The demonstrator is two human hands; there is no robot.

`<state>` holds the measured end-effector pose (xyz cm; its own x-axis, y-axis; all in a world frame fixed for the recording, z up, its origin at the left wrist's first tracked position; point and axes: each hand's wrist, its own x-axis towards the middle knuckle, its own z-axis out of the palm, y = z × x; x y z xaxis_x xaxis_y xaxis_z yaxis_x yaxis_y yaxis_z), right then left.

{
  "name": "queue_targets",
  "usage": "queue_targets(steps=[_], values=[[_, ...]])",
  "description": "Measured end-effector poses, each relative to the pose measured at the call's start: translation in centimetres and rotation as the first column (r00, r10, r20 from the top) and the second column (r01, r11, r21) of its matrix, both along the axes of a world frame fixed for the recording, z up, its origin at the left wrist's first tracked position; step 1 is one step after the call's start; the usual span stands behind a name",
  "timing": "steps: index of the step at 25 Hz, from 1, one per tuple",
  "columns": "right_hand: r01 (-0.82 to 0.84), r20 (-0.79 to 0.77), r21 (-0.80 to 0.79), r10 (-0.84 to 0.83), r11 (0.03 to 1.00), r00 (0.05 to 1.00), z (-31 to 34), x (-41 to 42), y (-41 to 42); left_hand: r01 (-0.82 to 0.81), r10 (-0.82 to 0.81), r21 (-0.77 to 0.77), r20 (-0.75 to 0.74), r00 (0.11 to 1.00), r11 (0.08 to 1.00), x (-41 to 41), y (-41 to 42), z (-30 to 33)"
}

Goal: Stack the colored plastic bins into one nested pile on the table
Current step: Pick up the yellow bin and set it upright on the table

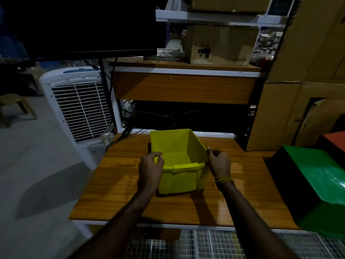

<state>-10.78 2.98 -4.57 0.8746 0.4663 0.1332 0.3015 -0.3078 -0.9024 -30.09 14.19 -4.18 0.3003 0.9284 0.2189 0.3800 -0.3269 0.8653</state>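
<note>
A yellow plastic bin (179, 146) stands upright and empty in the middle of the wooden table (119, 184). My left hand (150, 170) grips its near-left rim corner, thumb over the edge. My right hand (219, 162) pinches the right rim near the front corner. A green bin (317, 184) lies overturned at the table's right edge, its bottom facing up. Behind it a red bin (334, 140) shows only a corner at the frame's right side.
A white air cooler (80, 103) stands left of the table. Behind the bin is a wooden shelf unit (184, 86) with cables underneath and a cardboard box (220, 43) on top. Large cardboard boxes (302, 71) rise at the right. A wire grid (214, 243) lies below the table's front edge.
</note>
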Motion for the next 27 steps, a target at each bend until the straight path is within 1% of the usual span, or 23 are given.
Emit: queue_targets(steps=[3, 6, 8, 10, 14, 17, 21, 24, 27], values=[[-0.059, 0.048, -0.056, 0.062, 0.997, 0.997, 3.0, -1.0, 2.4, -0.05, 0.05, 0.001, 0.045, 0.998, 0.999, -0.5, 2.7, 2.4], [-0.107, 0.042, -0.112, 0.112, 0.988, 0.993, 4.9, -2.2, 4.8, -0.072, 0.073, -0.024, 0.064, 0.995, 0.997, -1.5, 4.9, 4.0], [-0.127, 0.038, -0.141, 0.133, 0.982, 0.99, 5.1, -3.2, 6.1, -0.074, 0.075, -0.018, 0.075, 0.994, 0.997, -2.6, 6.1, 4.2], [-0.147, 0.022, -0.155, 0.152, 0.977, 0.988, 4.4, -4.6, 7.1, -0.078, 0.078, -0.01, 0.076, 0.994, 0.997, -4.1, 7.2, 3.8], [-0.193, 0.017, -0.214, 0.201, 0.958, 0.979, 2.1, -8.7, 9.1, -0.145, 0.145, -0.044, -0.002, 0.989, 0.988, -8.0, 8.9, 1.9], [-0.223, -0.002, -0.254, 0.23, 0.941, 0.973, 0.0, -11.8, 10.4, -0.182, 0.181, -0.059, -0.026, 0.983, 0.982, -10.8, 10.2, 0.4], [-0.231, 0.0, -0.302, 0.243, 0.925, 0.97, -1.6, -14.4, 11.3, -0.186, 0.183, -0.048, -0.068, 0.981, 0.981, -13.0, 11.3, -1.1], [-0.213, -0.01, -0.297, 0.22, 0.931, 0.975, -2.5, -15.3, 11.6, -0.179, 0.176, -0.041, -0.063, 0.982, 0.983, -13.9, 11.6, -2.4], [-0.217, 0.027, -0.322, 0.238, 0.922, 0.971, -3.0, -15.8, 11.7, -0.18, 0.176, -0.049, -0.079, 0.981, 0.982, -14.5, 11.6, -3.6]])
